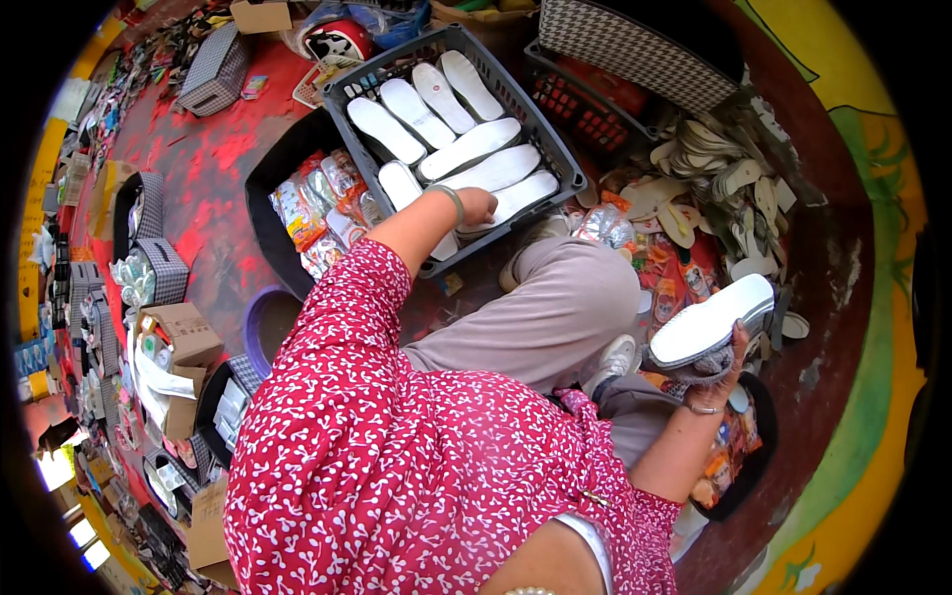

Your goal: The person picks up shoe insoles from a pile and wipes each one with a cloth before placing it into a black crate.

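My right hand (729,369), out to the right, is closed around a white-soled slipper (716,319). Its sole faces up, and a grey fuzzy upper hangs below it. My left hand (478,206) reaches over the near part of a dark grey plastic crate (567,149), fingers curled down among the white soles. What those fingers grip, if anything, is hidden. Several white-soled pieces (471,149) lie side by side in the crate, soles up.
Left of the crate, a black-lined bin (266,188) holds packaged goods. A purple basin (252,332) stands closer to me. Loose soles (734,178) are heaped to the right, and a houndstooth box (645,50) stands behind. Cardboard boxes (183,332) crowd the left.
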### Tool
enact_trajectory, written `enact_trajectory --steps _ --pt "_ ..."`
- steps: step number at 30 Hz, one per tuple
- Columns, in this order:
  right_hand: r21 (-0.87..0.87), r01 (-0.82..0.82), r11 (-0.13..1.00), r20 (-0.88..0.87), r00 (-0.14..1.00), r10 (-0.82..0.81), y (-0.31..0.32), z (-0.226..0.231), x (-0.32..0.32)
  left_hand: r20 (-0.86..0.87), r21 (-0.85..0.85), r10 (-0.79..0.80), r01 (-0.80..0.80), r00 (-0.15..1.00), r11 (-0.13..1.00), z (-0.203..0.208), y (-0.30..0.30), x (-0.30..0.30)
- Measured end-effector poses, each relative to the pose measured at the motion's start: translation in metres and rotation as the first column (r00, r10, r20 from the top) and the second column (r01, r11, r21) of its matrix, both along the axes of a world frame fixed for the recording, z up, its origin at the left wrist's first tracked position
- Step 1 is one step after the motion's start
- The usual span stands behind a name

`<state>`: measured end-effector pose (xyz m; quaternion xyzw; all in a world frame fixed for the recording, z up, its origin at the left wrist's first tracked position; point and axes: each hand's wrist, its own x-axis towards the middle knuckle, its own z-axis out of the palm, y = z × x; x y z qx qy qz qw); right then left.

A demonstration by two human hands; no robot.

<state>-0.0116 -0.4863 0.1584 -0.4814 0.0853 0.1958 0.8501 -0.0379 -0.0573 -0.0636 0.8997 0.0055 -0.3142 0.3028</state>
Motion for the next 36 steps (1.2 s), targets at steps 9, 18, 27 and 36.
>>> enact_trajectory --steps 9,18,27,36 --pt "0.124 -0.036 0.992 0.053 0.998 0.03 -0.007 -0.001 -0.007 -0.05 0.192 0.043 -0.032 0.998 0.981 -0.023 -0.025 0.002" --pt "0.245 -0.111 0.963 0.11 0.99 0.086 -0.005 0.007 -0.008 0.378 0.195 0.07 -0.154 0.923 0.969 0.049 -0.027 0.032" --pt "0.391 -0.251 0.885 0.295 0.946 0.138 -0.007 0.021 -0.01 0.061 -0.868 0.322 -0.109 0.945 0.485 0.272 -0.2 0.052" --pt "0.288 -0.084 0.954 -0.035 0.995 0.098 -0.017 0.024 -0.01 -0.389 -0.913 -0.008 -0.384 0.921 0.139 0.262 -0.285 0.058"
